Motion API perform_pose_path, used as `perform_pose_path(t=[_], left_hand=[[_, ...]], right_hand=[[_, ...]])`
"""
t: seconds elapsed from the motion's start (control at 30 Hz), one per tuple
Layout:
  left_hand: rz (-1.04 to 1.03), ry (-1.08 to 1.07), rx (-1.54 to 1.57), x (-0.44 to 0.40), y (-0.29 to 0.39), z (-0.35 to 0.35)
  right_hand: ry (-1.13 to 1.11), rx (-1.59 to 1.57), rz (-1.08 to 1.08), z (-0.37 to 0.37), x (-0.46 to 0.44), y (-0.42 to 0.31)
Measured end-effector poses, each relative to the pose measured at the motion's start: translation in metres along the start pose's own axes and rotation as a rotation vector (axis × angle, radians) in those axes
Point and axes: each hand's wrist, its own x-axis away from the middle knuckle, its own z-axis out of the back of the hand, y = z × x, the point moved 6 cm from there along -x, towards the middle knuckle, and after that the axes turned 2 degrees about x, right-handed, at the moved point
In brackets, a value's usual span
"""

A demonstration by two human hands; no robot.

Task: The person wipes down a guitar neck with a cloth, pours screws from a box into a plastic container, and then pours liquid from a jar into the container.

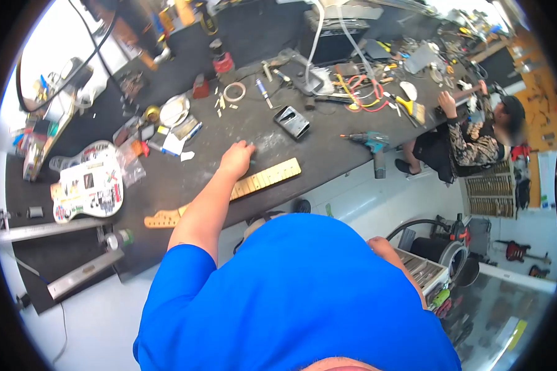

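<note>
Reaching past a partly covered guitar neck, left hand curled, contents unclear, right hand half hidden, grip unclear.

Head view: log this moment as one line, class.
left hand: over black workbench, hold unclear; long yellowish wooden guitar neck: on workbench; right hand: partly hidden

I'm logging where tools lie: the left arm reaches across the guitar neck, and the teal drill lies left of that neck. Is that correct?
Not quite: the head view shows the teal drill to the right of the guitar neck, not left of it. The left arm does reach across the guitar neck.
</note>
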Motion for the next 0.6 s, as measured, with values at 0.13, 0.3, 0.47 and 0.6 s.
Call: perform_pose_path(t=[0.13,0.3,0.47,0.6], left_hand=[[-0.173,-0.169,-0.242,-0.02,0.022,0.006],[-0.352,-0.156,-0.342,-0.036,0.005,-0.008],[-0.385,-0.098,-0.407,-0.046,0.002,-0.02],[-0.456,-0.041,-0.338,-0.045,0.002,-0.033]], right_hand=[[0.17,-0.186,0.07,0.005,0.018,-0.014],[0.214,-0.3,0.151,-0.029,0.027,0.006],[0.187,0.118,0.105,-0.072,0.114,0.024],[0.2,0.629,0.629,-0.165,0.029,0.188]])
